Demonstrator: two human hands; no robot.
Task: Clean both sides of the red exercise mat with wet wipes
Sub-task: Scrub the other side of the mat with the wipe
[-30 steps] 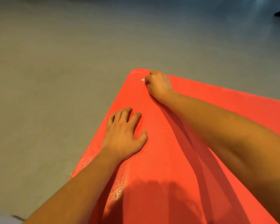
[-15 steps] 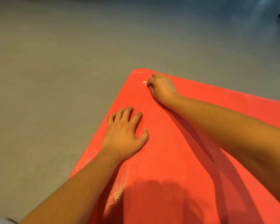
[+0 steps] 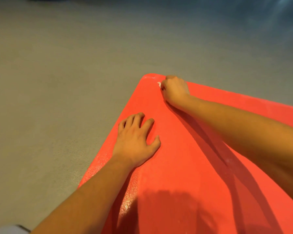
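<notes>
The red exercise mat [image 3: 184, 166] lies flat on the floor [image 3: 57, 98], and I am leaning over it with both bare forearms stretched forward. Its rounded far corner points away from me; one edge runs back toward my left side and the other goes off to the right, out of view.

My left grip [image 3: 135, 141] rests on the mat close to its left edge, fingers spread and a little arched, fingertips and the heel of the palm pressing down, holding nothing. My right grip [image 3: 174, 91] is further out, just short of the far corner, its fingers curled tight into a fist against the mat. A small white scrap of wet wipe [image 3: 159, 84] pokes out on the fist's left side, touching the red surface; the rest of the wipe is hidden inside my fingers.

The mat has a fine grainy texture that glints along the left edge, and a pale smear sits right at the corner. My arms throw dark shadows across it, with a broader shadow low in the middle.

The floor is plain, matte grey-brown all around, turning bluish and dimmer toward the far side of the room. A pale bit of sleeve [image 3: 7, 229] shows at the bottom left.
</notes>
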